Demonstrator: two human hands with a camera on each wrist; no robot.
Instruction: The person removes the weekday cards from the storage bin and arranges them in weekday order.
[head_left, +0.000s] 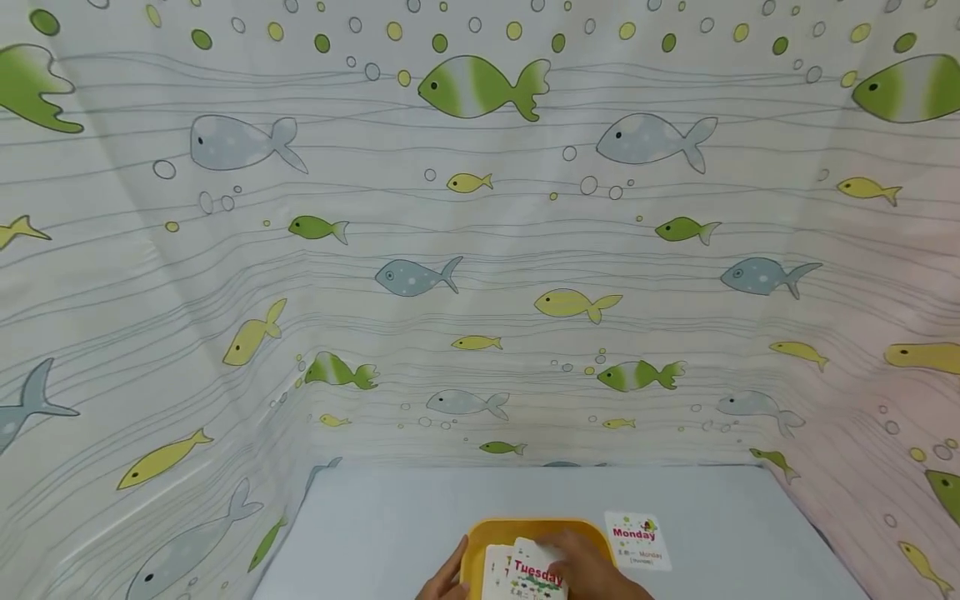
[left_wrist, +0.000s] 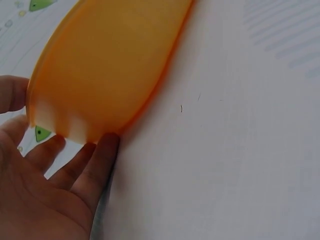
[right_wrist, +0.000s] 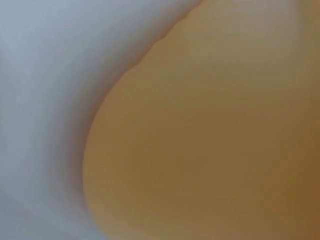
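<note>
At the bottom of the head view, a yellow plastic tray with rounded corners stands on the table. My left hand grips its left side; in the left wrist view the thumb lies by the rim and the fingers press the outer wall. With my right hand I hold a white card printed "Tuesday" by its right edge, over the tray. Other white cards lie beneath it, mostly covered. The right wrist view is filled by the tray's blurred wall; no fingers show there.
A white "Monday" card lies flat on the pale table, just right of the tray. Fish-patterned cloth hangs behind the table and along both sides.
</note>
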